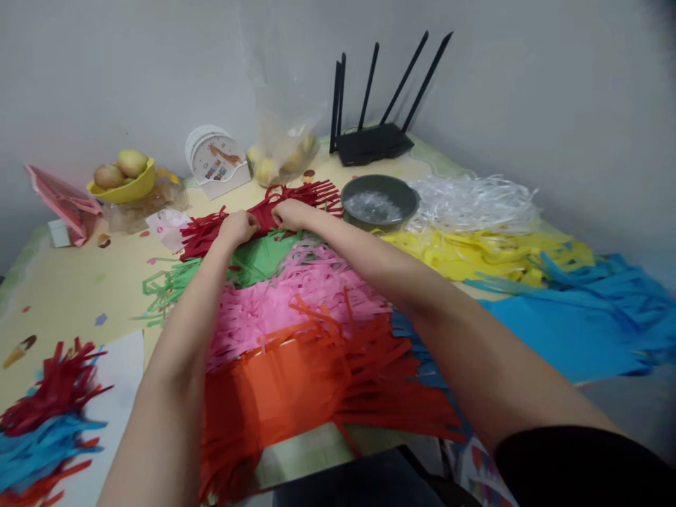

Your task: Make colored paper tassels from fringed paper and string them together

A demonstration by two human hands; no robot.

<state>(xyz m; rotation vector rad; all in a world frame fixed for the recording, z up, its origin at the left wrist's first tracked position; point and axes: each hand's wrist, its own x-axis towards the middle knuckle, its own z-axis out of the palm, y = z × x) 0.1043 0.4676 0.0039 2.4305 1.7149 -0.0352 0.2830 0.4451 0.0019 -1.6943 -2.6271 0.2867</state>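
Both arms reach forward to a dark red fringed paper sheet at the far end of a row of fringed sheets. My left hand has its fingers curled on the red sheet's near edge. Just right of it, my right hand grips the same sheet, fingertips partly hidden. Directly nearer lies a green fringed sheet, then pink fringed paper, then an orange fringed sheet at the table's front edge.
Behind stand a black router, a dark bowl with clear bits, a giraffe holder, bagged yellow fruit and a yellow fruit bowl. White strips, yellow paper and blue paper lie right; tassels left.
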